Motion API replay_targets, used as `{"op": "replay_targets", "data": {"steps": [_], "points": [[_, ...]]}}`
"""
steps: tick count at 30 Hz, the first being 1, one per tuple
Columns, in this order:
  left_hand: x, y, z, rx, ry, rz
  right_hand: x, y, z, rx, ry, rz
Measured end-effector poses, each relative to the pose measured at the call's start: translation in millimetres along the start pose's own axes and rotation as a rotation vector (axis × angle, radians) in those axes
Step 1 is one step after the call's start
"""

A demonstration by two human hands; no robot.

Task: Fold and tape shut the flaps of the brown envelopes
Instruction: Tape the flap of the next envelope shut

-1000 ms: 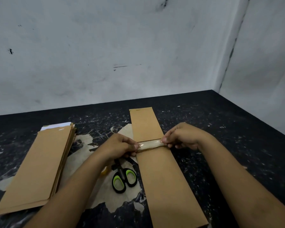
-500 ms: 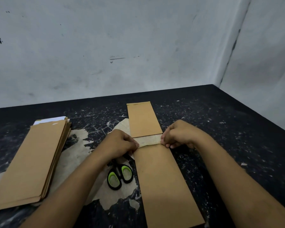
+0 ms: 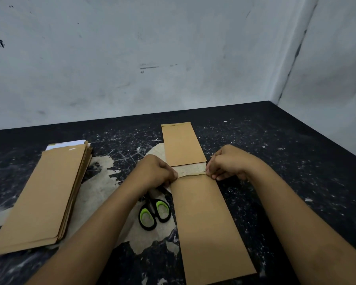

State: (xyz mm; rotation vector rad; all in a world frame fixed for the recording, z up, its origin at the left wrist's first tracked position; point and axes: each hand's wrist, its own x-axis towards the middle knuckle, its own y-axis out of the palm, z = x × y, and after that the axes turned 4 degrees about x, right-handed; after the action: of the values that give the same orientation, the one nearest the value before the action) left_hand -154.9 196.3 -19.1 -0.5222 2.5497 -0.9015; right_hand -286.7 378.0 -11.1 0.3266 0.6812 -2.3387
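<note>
A long brown envelope point(image 3: 206, 223) lies lengthwise in front of me on the black table point(image 3: 296, 182). My left hand point(image 3: 154, 173) and my right hand point(image 3: 228, 161) pinch the two ends of a clear tape strip point(image 3: 190, 175) that runs across the envelope's far edge. The strip is thin and hard to make out. A second brown envelope point(image 3: 182, 144) lies just beyond, parted from the near one by a narrow gap of worn tan surface. A stack of brown envelopes point(image 3: 43, 194) sits at the left.
Black scissors with green-lined handles point(image 3: 154, 212) lie between my left forearm and the near envelope, partly under my left hand. White paper point(image 3: 66, 144) sticks out at the far end of the stack. Grey walls close the table at the back and right.
The stretched, shiny tape has come down onto the near envelope's far edge. A gap of tan surface has opened between the two envelopes. Both hands stay at the strip's ends.
</note>
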Motion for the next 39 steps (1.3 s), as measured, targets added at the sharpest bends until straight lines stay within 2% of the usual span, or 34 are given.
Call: {"op": "replay_targets", "data": {"steps": [5,14,19,22,24,27,29,32,35,37,39], "points": [[-1,3,-2,-0.001,0.001,-0.017,1,2,0,-0.024,0.001,-0.031],[-6,9,-6,0.060,0.004,-0.101,4,8,2,-0.312,-0.028,-0.141],[-7,5,-5,0.063,-0.020,-0.098,5,7,3,-0.396,-0.040,-0.123],[-9,5,-2,0.108,0.033,-0.116,2,-5,-1,-0.472,-0.052,-0.126],[-10,8,3,0.145,0.083,-0.140,-1,-17,-7,-0.477,-0.054,-0.124],[-10,12,8,0.213,0.136,-0.152,-6,-32,-15,-0.346,-0.130,-0.086],[-11,11,9,0.160,0.139,-0.125,-11,-33,-13,-0.256,-0.203,-0.066],[-13,5,8,0.002,0.138,-0.056,-17,-20,-6,-0.274,-0.311,0.018],[-16,0,9,-0.286,0.112,0.025,-14,-5,-4,-0.303,-0.338,0.105],[-18,-1,7,-0.530,0.076,0.064,-12,-5,-4,-0.236,-0.367,0.103],[-21,-4,4,-0.653,0.034,0.070,-11,-8,-5,-0.169,-0.402,0.090]]}}
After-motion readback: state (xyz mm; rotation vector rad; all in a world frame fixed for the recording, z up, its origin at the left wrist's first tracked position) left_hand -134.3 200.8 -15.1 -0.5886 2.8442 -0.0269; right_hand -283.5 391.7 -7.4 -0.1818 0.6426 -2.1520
